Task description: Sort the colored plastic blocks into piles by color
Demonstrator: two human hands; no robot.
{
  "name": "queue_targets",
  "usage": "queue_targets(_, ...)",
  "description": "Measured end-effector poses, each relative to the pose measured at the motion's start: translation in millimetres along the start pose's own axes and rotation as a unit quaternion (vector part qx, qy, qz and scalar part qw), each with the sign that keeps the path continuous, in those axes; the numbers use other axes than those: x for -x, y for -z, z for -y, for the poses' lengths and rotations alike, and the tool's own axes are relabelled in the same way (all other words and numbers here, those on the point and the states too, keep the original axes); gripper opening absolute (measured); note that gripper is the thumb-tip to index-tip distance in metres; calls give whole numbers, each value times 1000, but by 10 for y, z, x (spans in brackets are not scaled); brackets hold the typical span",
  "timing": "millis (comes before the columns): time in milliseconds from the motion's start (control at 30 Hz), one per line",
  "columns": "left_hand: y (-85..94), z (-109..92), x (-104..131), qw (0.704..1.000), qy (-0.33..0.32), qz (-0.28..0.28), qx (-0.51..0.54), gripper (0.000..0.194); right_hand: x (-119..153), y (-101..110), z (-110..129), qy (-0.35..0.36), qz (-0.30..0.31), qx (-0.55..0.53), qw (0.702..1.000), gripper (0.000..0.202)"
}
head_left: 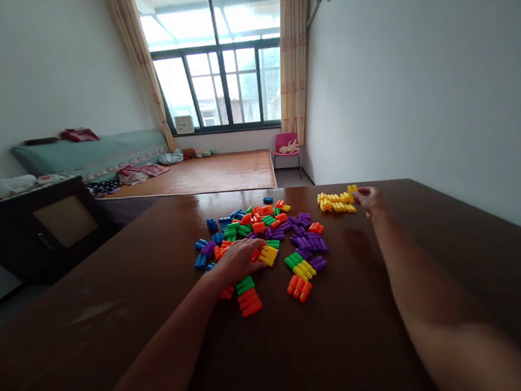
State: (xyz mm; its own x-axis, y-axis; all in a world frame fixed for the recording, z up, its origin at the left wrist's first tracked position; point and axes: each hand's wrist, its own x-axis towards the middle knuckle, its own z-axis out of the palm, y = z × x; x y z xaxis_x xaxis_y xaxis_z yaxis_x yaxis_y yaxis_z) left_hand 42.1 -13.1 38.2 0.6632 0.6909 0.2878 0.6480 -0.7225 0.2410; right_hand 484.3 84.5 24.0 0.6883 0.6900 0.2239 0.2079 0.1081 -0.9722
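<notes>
Over the near side of a mixed pile of plastic building blocks, my left hand (pixel 239 259) is closed on a yellow building block (pixel 268 255). A red piece shows beside it, and I cannot tell whether the two are joined. My right hand (pixel 370 200), farther back on the right, pinches another yellow block (pixel 353 191) at the end of a group of yellow blocks (pixel 335 202). Purple blocks (pixel 310 242) lie to the right of my left hand. Close by are a green and yellow pair (pixel 300 266) and an orange block (pixel 299 288).
The dark brown table (pixel 307 353) carries all the blocks. Blue blocks (pixel 201 262) lie at the pile's left edge. Beyond the table are a low bed with a mat (pixel 220 172), a pink chair (pixel 287 145) and a window. A dark cabinet (pixel 33 227) stands at the left.
</notes>
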Motion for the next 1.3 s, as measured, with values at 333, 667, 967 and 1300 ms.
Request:
queue_targets(333, -42, 77, -2, 999, 5, -31, 7, 49, -3, 139, -377, 4, -46, 125, 991, 29)
queue_targets(667, 10, 22, -12, 998, 15, -50, 29, 47, 156, -135, 100, 176, -9, 262, 949, 24)
queue_targets(967, 26, 98, 10, 993, 25, -108, 50, 49, 1765, -1026, 897, 304, 597, 149, 727, 38)
queue_targets(1300, 24, 190, 0, 988, 30, -144, 42, 40, 813, -821, 435, 149, 331, 13, 932, 45)
